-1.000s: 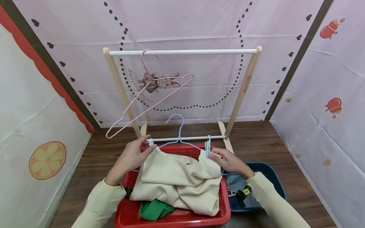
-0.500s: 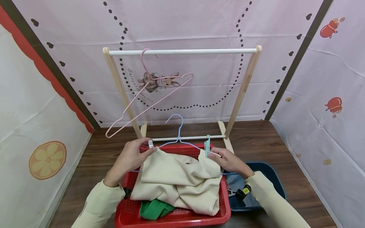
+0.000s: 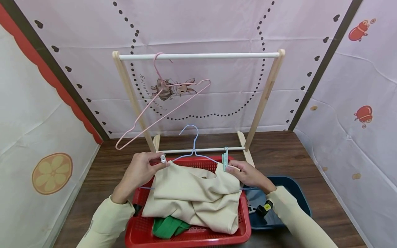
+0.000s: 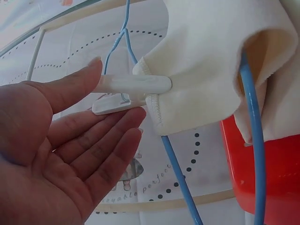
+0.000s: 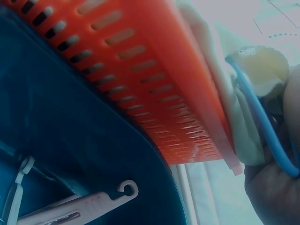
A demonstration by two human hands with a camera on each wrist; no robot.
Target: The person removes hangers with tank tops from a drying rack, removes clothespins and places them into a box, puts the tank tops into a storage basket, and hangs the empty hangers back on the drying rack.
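A cream top (image 3: 198, 187) lies folded over the red basket, with a light blue hanger (image 3: 194, 151) inside it, hook upward. My left hand (image 3: 139, 172) pinches a white clothespin (image 3: 163, 158) at the top's left shoulder. In the left wrist view, the thumb lies on one handle of this clothespin (image 4: 133, 84) and the fingers lie under the other; its tip overlaps the hemmed edge of the cloth. My right hand (image 3: 248, 175) grips the top's right shoulder, thumb in front. Beside that thumb, a mint green clothespin (image 3: 225, 160) stands upright on the neck edge.
Green cloth (image 3: 170, 227) shows in the red basket (image 3: 131, 229) under the top. A dark blue bin (image 3: 293, 184) on the right holds clothespins (image 5: 79, 206). Behind stands a wooden rack (image 3: 266, 93) with a pink hanger (image 3: 161, 119) on its white bar.
My left hand and the white clothespin have shifted slightly left and down, and the clothespin's angle has changed. The blue hanger's hook has drifted a little left. My right hand stays in place.
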